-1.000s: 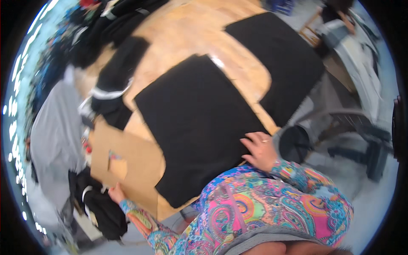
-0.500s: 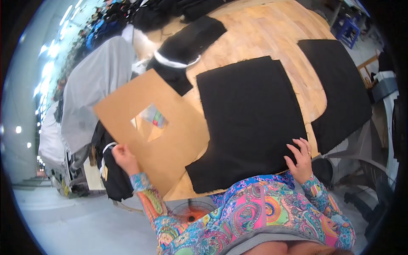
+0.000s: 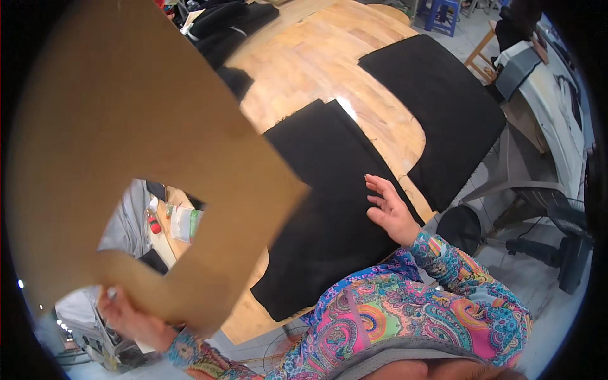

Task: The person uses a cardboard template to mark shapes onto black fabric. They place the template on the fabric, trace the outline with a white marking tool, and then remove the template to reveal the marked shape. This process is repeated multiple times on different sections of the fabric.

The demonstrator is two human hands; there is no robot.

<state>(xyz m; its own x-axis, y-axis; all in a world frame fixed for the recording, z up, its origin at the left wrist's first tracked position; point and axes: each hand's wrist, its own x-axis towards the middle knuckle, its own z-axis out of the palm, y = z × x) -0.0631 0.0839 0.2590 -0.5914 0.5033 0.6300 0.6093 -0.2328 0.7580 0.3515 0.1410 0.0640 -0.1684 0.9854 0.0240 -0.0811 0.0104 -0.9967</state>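
Note:
A large brown cardboard pattern piece [image 3: 215, 139] is lifted close to the camera and fills the left of the view. My left hand [image 3: 130, 320] is closed on its lower edge. An opening cut in the cardboard shows the table and some small items behind it. On the table lies a cut black fabric piece [image 3: 329, 183] with frayed edges, its left part hidden by the cardboard. Over the fabric's right side is my right hand [image 3: 394, 212], fingers spread and holding nothing; I cannot tell whether it touches the cloth.
Another cut black fabric piece [image 3: 443, 101] lies at the right edge of the wooden table [image 3: 285, 57]. Dark cloth [image 3: 221, 31] is heaped at the far left. A fan [image 3: 551, 247] stands on the right, and a blue stool [image 3: 441, 16] is beyond the table.
My left hand has raised the cardboard off the table toward the camera. My right hand has come off the fabric's near right edge, fingers spreading. The view has turned right.

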